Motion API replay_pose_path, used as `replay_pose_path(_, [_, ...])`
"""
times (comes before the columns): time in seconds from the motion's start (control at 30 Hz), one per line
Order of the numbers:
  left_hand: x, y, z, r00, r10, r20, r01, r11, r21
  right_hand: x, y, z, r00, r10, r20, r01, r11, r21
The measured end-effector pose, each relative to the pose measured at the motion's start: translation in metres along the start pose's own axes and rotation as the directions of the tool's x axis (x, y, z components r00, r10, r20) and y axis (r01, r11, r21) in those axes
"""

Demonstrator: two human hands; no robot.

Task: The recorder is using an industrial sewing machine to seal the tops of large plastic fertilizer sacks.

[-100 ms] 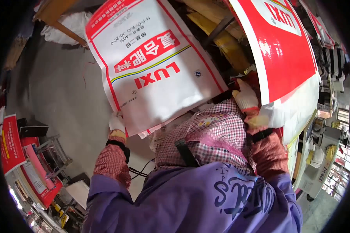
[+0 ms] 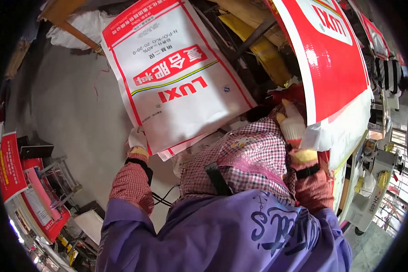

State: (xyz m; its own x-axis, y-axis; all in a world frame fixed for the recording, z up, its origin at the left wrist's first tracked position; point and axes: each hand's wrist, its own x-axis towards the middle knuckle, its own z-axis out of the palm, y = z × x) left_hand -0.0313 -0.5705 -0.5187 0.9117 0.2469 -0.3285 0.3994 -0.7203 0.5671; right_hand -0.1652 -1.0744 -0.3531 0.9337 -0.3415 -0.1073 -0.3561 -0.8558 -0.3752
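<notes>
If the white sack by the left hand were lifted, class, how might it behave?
The sack would probably bend easily, as its edge looks thin. It seems light for its size, appearing flat and unfilled. Its sheen suggests it may be slightly slippery.

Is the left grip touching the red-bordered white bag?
Touching. The head view shows the gloved left grip at the red-bordered white bag, meeting its lower left edge with no visible gap.

"Some sort of workshop?"
"Looks so: a pale machine (image 2: 366,201) stands at the right, and a large printed sack (image 2: 174,77) at the far side."
"And on the left?"
"Grey floor (image 2: 72,104), plus a red printed sheet (image 2: 12,170)."
</notes>
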Motion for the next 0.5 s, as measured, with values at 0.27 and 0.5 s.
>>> replay_pose_path(0.27, [0.028,-0.052,0.029,0.829,0.103,0.55,-0.555,0.277,0.785,-0.093,0.023,0.031,0.806,-0.246,-0.539,-0.018,0.899,-0.439])
replay_pose_path(0.5, [0.0,-0.039,0.043,0.775,0.022,0.632,-0.593,0.372,0.714,-0.109,-0.023,0.0,0.921,0.315,-0.229,-0.343,0.934,-0.097])
